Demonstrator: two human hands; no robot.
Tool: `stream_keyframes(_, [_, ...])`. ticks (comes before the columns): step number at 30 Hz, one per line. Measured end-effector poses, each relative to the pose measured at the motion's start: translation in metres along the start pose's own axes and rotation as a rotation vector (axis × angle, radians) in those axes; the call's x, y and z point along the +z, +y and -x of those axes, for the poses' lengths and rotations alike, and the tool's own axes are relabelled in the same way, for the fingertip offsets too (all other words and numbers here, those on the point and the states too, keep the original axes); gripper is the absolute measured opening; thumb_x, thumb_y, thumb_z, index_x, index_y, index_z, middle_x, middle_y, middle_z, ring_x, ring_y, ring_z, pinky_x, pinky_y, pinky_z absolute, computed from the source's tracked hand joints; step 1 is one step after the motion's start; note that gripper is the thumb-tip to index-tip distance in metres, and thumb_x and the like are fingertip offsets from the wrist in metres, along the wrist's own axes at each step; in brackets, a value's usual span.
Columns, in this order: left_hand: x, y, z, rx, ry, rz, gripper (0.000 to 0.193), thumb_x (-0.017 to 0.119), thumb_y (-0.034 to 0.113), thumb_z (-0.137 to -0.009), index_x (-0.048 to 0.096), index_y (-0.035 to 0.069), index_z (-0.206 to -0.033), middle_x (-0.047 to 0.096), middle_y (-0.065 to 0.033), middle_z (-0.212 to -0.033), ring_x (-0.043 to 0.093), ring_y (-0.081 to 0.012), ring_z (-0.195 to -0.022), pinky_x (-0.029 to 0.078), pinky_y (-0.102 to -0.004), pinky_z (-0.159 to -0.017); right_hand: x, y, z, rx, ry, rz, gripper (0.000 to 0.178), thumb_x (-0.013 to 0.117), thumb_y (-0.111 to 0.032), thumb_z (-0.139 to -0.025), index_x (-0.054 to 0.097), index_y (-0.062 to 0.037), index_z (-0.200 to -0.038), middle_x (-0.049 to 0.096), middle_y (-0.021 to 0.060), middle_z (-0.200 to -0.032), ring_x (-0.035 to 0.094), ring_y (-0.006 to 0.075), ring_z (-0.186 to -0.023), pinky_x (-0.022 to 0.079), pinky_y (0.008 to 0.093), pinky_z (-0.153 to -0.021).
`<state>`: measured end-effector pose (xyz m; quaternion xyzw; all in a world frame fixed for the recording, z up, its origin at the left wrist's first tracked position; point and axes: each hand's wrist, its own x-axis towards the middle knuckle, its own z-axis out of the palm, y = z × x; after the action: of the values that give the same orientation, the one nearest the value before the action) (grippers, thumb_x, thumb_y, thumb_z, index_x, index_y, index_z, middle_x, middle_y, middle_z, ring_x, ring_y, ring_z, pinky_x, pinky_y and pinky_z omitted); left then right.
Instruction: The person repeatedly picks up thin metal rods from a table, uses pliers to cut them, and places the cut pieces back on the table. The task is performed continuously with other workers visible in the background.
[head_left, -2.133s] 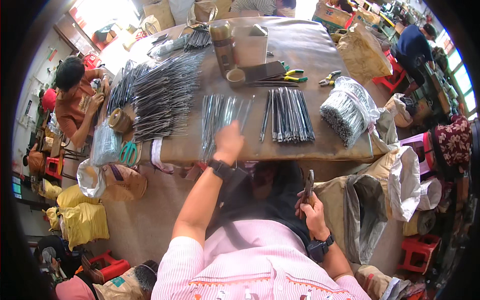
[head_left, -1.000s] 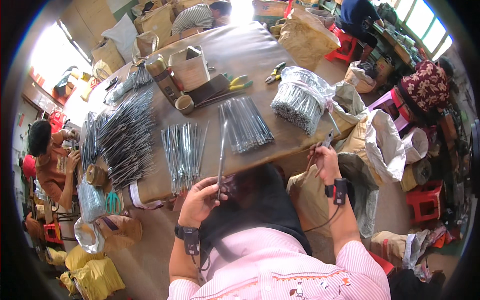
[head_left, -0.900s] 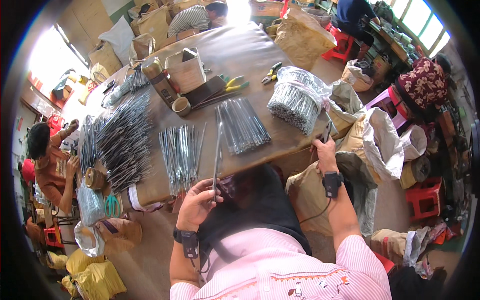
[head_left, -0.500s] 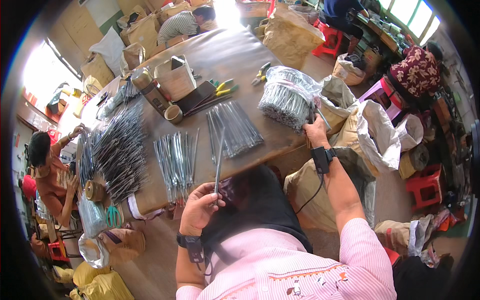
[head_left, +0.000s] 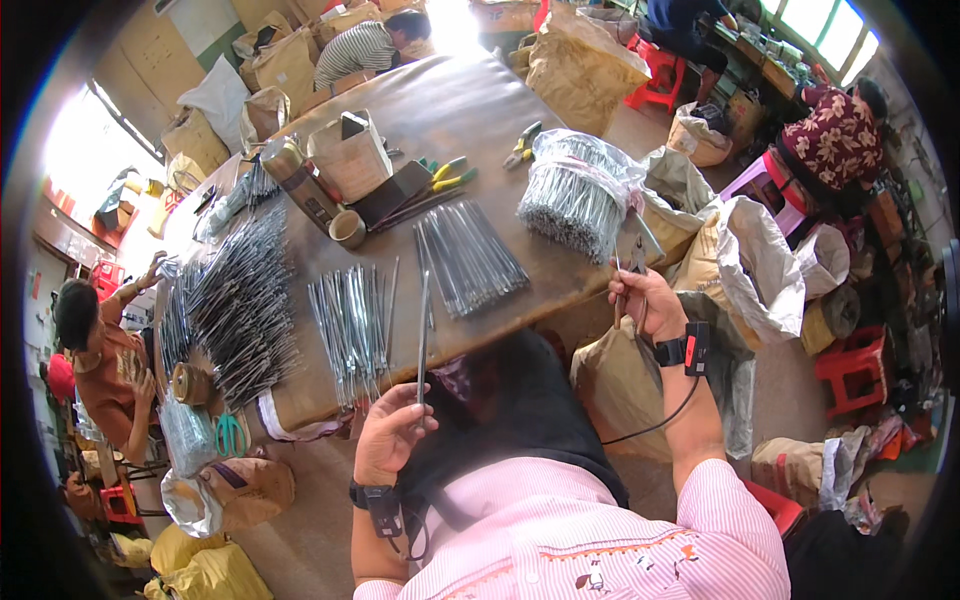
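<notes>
My left hand [head_left: 392, 432] pinches the lower end of a thin grey metal rod [head_left: 424, 335], which stands nearly upright before the table's front edge. My right hand [head_left: 652, 305] is closed on a pair of pliers [head_left: 638, 258], their jaws pointing up and away from me. A thin pale sliver shows beside the jaws; I cannot tell what it is. Beyond that hand sits a thick bundle of wires [head_left: 568, 212] wrapped in clear plastic. Two loose rows of similar rods lie on the table, one row [head_left: 468, 258] in the middle and another [head_left: 350, 325] nearer my left hand.
A large heap of rods [head_left: 240, 310] covers the table's left side, with green-handled scissors [head_left: 230, 436] hanging near its edge. Further back stand a cardboard box [head_left: 350, 160], a flask [head_left: 298, 180] and yellow-handled pliers [head_left: 452, 175]. Open sacks [head_left: 750, 270] crowd the right. Co-workers sit around.
My right hand has drawn back from beside the wire bundle, and the pliers now show plainly in it. The left hand has lowered slightly, its rod more upright.
</notes>
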<state>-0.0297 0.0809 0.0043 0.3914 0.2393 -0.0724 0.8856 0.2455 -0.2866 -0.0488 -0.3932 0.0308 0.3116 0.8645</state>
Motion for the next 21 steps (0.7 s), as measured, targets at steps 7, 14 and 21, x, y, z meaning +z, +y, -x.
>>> stream_keyframes(7, [0.018,-0.008,-0.009,-0.028,-0.095,-0.020,0.028,0.065,-0.001,-0.083,0.061,0.001,-0.111,0.068,-0.0123,-0.088,0.069,-0.0239,-0.075,0.053,-0.0249,-0.059,-0.009,-0.008,-0.044,-0.025,0.226,-0.330,0.015,0.054,-0.010,-0.096,0.056,0.0025,-0.102,0.057,0.0073,-0.082,0.057,0.0188,-0.073,0.052,0.0357,-0.070])
stream_keyframes(14, [0.016,-0.017,-0.010,-0.069,-0.082,-0.031,0.026,0.065,-0.001,-0.083,0.062,0.000,-0.109,0.068,-0.0129,-0.089,0.070,-0.0243,-0.075,0.056,-0.0259,-0.061,0.019,0.022,0.020,-0.008,-0.010,-0.220,0.014,0.059,-0.010,-0.093,0.058,-0.0009,-0.104,0.060,0.0053,-0.084,0.058,0.0161,-0.074,0.053,0.0318,-0.071])
stream_keyframes(21, [0.041,-0.034,-0.023,-0.074,-0.121,-0.055,0.024,0.064,-0.005,-0.083,0.061,-0.001,-0.106,0.067,-0.0115,-0.094,0.070,-0.0262,-0.084,0.059,-0.0299,-0.073,0.089,0.042,0.060,-0.091,0.045,0.193,0.022,0.065,-0.005,-0.086,0.055,-0.0027,-0.106,0.065,0.0108,-0.081,0.065,0.0220,-0.067,0.055,0.0331,-0.063])
